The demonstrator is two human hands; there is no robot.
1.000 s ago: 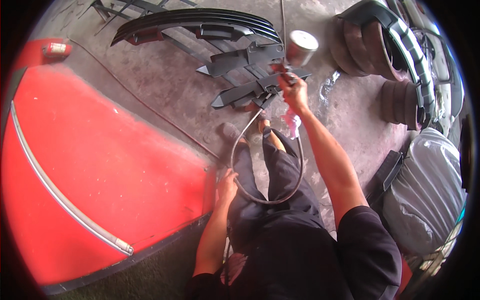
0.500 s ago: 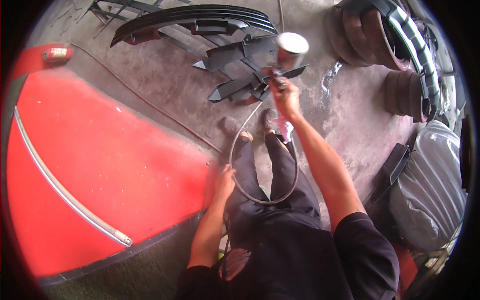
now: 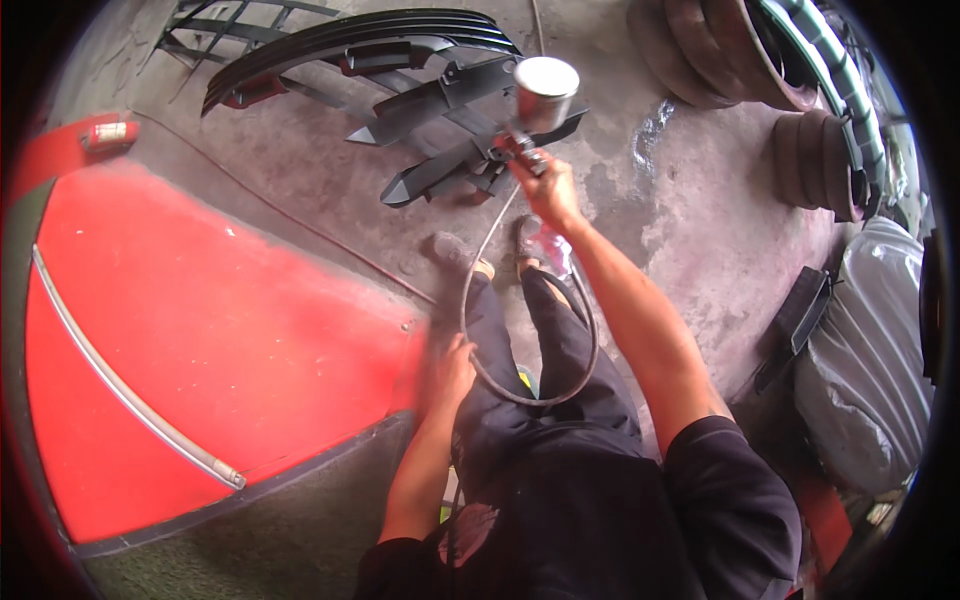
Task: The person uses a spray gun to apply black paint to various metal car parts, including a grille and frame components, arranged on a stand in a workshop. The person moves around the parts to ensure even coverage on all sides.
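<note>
My right hand (image 3: pixel 550 190) grips a spray gun (image 3: pixel 522 150) with a silver cup (image 3: pixel 545 90), held out over several black plastic trim pieces (image 3: pixel 430 175) on the floor. A pinkish wrapping or cloth (image 3: pixel 555 245) hangs below the gun by the hose. My left hand (image 3: pixel 455 370) is closed on the looped hose (image 3: pixel 500 390) at my left thigh, beside a large red car panel (image 3: pixel 210 330) with a long, curved metal strip (image 3: pixel 135 380) across it.
A long black bumper part (image 3: pixel 355 40) and a metal rack (image 3: pixel 230 35) lie beyond. Stacked wheel rims (image 3: pixel 715 50) stand at the right, near a grey covered bundle (image 3: pixel 865 370). A red cylinder (image 3: pixel 110 135) lies at the far left; another hose (image 3: pixel 250 200) crosses the floor.
My right hand and the spray gun have moved left across the view. The black parts and rims have shifted in view as my head moved. My left hand stays on the hose.
</note>
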